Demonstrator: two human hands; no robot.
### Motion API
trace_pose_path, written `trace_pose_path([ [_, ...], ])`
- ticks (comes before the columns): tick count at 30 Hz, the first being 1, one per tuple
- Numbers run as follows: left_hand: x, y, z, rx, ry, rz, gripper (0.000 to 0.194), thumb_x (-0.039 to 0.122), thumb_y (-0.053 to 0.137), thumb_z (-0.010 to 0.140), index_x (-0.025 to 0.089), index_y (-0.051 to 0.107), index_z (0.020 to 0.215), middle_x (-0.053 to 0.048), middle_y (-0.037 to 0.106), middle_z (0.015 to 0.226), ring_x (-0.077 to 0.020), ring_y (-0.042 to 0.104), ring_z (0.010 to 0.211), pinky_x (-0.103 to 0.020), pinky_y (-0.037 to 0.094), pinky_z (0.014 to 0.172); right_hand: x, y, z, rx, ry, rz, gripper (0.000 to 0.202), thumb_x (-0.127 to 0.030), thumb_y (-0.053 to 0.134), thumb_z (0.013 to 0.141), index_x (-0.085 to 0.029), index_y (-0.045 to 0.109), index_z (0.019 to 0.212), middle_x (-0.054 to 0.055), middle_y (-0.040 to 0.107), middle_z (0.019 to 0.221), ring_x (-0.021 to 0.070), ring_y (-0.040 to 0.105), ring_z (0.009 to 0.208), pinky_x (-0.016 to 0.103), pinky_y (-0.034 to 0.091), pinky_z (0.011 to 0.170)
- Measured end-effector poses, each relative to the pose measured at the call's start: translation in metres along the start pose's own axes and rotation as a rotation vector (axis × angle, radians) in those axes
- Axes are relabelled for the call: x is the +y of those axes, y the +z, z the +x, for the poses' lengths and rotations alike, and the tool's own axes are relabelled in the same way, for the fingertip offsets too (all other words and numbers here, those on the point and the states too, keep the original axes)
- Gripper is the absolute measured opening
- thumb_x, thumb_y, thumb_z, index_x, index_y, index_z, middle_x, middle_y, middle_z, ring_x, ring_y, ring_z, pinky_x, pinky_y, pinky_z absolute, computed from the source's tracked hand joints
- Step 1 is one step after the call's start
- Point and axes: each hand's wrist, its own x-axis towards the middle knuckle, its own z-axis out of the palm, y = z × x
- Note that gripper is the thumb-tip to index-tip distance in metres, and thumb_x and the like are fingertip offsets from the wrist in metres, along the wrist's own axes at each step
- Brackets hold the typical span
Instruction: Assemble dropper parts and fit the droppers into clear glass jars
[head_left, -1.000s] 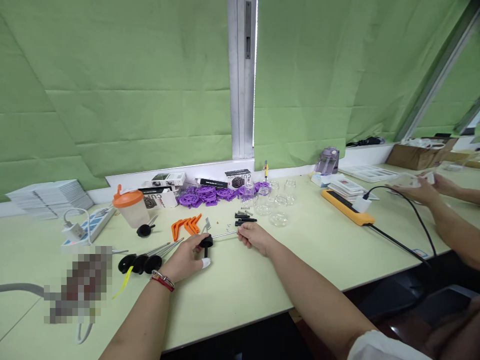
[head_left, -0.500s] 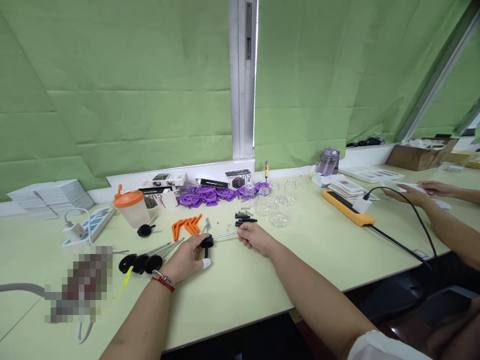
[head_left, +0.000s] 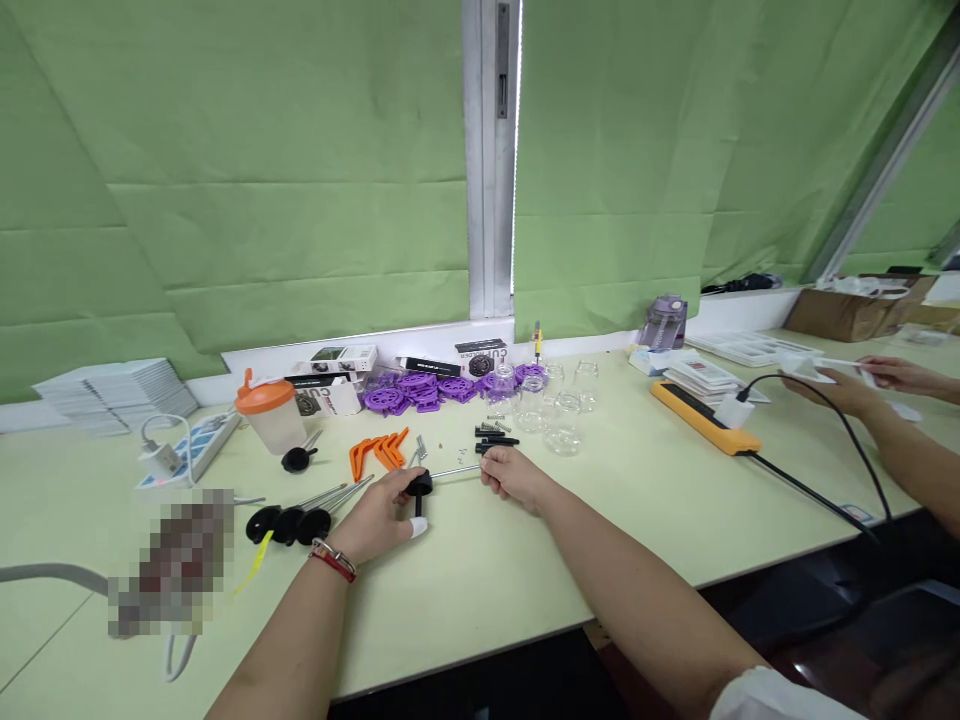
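Observation:
My left hand [head_left: 375, 525] is closed around a black plastic piece [head_left: 420, 484] with a short stem pointing down. A white cover sits on its thumb tip. From the black piece a thin metal rod [head_left: 456, 471] runs to the right. My right hand [head_left: 516, 478] pinches the rod's far end between thumb and fingers. Left of my left hand lie several similar black pieces [head_left: 289, 525] with rods. Bent orange parts [head_left: 379, 450] are just beyond it. Small black parts [head_left: 495, 443] and springs lie past my right fingertips.
Glass jars [head_left: 562, 435] and purple plastic parts [head_left: 412, 392] stand toward the back. An orange-lidded cup [head_left: 270, 415] and a white power strip [head_left: 196, 450] are at left. To the right lies a yellow power strip [head_left: 705, 418] with a cable; another person's hands [head_left: 840, 385] work beyond it.
The view has shifted slightly, so the table's things appear a little farther right. Both hands keep their grip on the black piece and its rod. The other person's hands have moved slightly.

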Motion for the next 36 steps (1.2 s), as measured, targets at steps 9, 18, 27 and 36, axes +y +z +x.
trace_pose_path([
  [9,-0.002,0.002,-0.001,0.012,0.0,0.037,0.067,0.026,0.069,0.064,0.02,0.051,0.129,-0.01,0.058,0.119,-0.0201,0.059,0.092,-0.034,0.05,0.083,0.001,0.0,0.001,-0.01,0.009,-0.011,0.021,-0.022,0.046,0.084,-0.018,0.046,0.064,-0.004,0.048,0.051,0.0071,0.04,0.044,0.02,0.029,0.041],
  [18,0.039,-0.02,-0.014,0.049,-0.067,0.54,0.065,0.029,0.062,0.068,0.02,0.05,0.131,-0.012,0.058,0.125,-0.0281,0.058,0.105,-0.04,0.046,0.089,0.005,0.0,0.0,-0.006,-0.007,0.005,0.021,-0.032,0.052,0.082,-0.018,0.048,0.067,-0.004,0.052,0.059,0.0059,0.039,0.046,0.02,0.029,0.043],
  [27,0.042,-0.026,-0.064,0.264,-0.159,1.0,0.051,0.033,0.057,0.069,0.015,0.06,0.115,-0.013,0.067,0.102,-0.0307,0.056,0.102,-0.053,0.014,0.11,0.004,-0.002,-0.002,-0.046,-0.002,-0.007,0.022,-0.034,0.052,0.083,-0.018,0.049,0.069,-0.002,0.054,0.065,0.0061,0.04,0.05,0.02,0.032,0.047],
  [36,0.042,-0.023,-0.069,0.264,-0.267,1.091,0.044,0.037,0.055,0.069,0.014,0.063,0.105,-0.012,0.066,0.086,-0.0313,0.056,0.095,-0.053,0.013,0.108,0.003,-0.002,-0.002,-0.046,-0.005,-0.031,0.022,-0.035,0.051,0.083,-0.018,0.049,0.069,-0.003,0.053,0.064,0.0064,0.04,0.05,0.02,0.032,0.047],
])
